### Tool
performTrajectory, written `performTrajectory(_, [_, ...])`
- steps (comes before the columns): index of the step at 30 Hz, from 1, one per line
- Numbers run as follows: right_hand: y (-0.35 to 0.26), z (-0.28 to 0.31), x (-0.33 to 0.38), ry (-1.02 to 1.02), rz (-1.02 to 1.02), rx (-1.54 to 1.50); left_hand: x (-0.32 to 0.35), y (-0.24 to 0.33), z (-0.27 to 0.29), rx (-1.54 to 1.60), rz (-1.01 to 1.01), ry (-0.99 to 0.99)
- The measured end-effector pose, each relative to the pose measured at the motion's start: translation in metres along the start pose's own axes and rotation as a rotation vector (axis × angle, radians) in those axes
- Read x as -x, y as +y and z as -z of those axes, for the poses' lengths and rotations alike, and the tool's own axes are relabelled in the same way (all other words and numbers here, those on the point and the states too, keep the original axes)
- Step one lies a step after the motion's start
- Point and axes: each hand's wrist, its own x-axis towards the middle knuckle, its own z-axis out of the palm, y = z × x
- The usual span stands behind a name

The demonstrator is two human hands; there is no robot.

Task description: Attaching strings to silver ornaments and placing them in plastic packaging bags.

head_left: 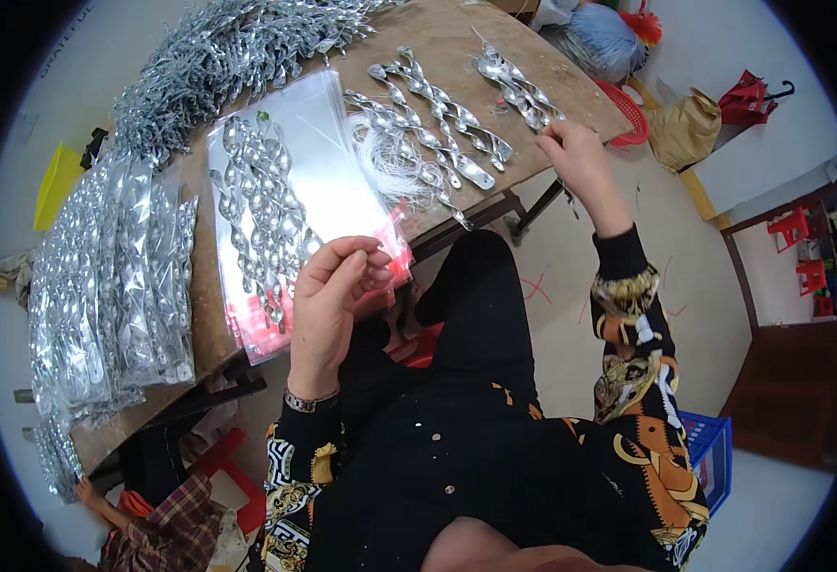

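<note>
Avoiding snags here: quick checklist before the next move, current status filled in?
1. Both hands in view: ok.
2. Left hand grip: cannot tell. Thumb and forefinger are together; anything fine between them doesn't show.
3. Right hand contact: cannot tell. Its fingertips are right by a bunch of silver twisted strips, but touch is unclear.
4. White thread coil apart from neighbouring strips: not ok. They overlap in this view.
5. Plastic sleeves fully on the table: not ok. Their reddish lower edge reaches past the table's near edge.
</note>
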Motion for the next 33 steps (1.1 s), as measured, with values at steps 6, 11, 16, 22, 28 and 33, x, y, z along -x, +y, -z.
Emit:
performTrajectory(6, [0.016,-0.028,-0.047,-0.081,-0.104,0.259,0.008,0.001,0.012,-0.018,-0.015,0.017])
performTrajectory(11, [0.031,-0.051,-0.062,-0.081,-0.131,0.443,0.012,0.0,0.019,0.012,0.023,0.005])
performTrajectory(16, [0.028,-0.054,-0.059,-0.034,-0.113,0.427,0.013,0.004,0.02,0.051,0.061,0.019])
performTrajectory(22, [0.004,-0.048,-0.032,0.061,-0.031,0.401,0.014,0.005,0.028,0.077,0.064,-0.008])
performTrajectory(28, [-0.02,-0.038,-0.014,0.119,-0.007,0.386,0.014,0.004,0.04,0.094,0.061,-0.038])
performTrajectory(33, [-0.048,-0.04,-0.01,0.081,-0.008,0.279,0.015,0.004,0.051,0.128,0.065,-0.08])
